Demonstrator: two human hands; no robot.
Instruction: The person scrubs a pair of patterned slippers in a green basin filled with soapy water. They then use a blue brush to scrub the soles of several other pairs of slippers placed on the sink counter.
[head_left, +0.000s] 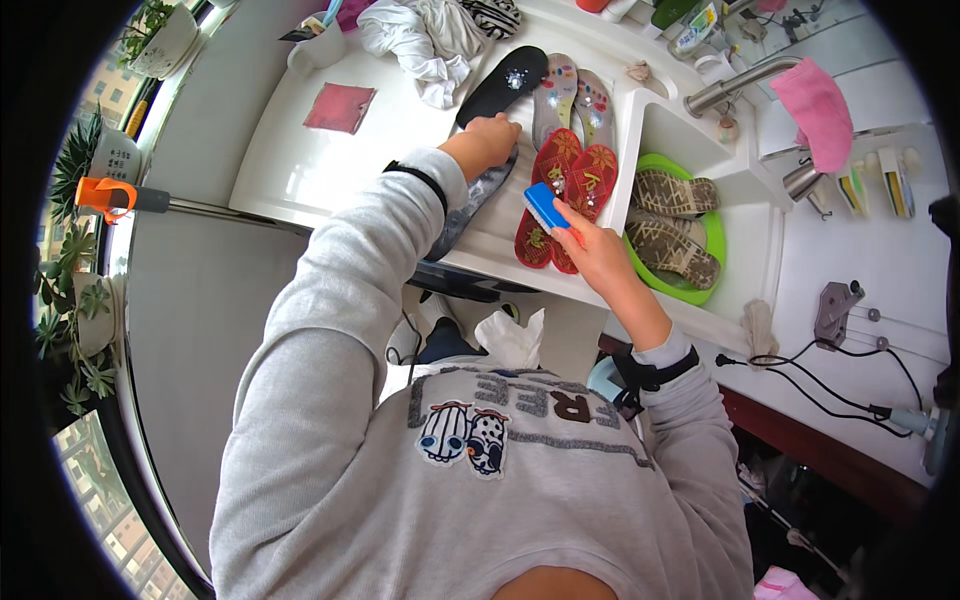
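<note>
My right hand (604, 255) grips a blue scrub brush (547, 205), its white bristles over a pair of red patterned insoles (591, 180). My left hand (491, 142) is at the lower end of a black insole (502, 82) bearing a blob of white foam; whether its fingers hold the insole is unclear. Beneath and below that hand lies a grey mottled insole (474, 206). Two grey insoles with coloured spots (555, 94) lie above the red pair, also with foam on them. All rest on the white washboard part of a sink counter (281, 176).
Right of the insoles, a sink basin holds a green plastic tub (716, 244) with patterned-soled shoes (675, 251). A metal faucet (739, 86) with a pink cloth (817, 105) overhangs it. Crumpled white cloths (420, 45), a red cloth square (338, 108) and a white mug (319, 49) stand upper left.
</note>
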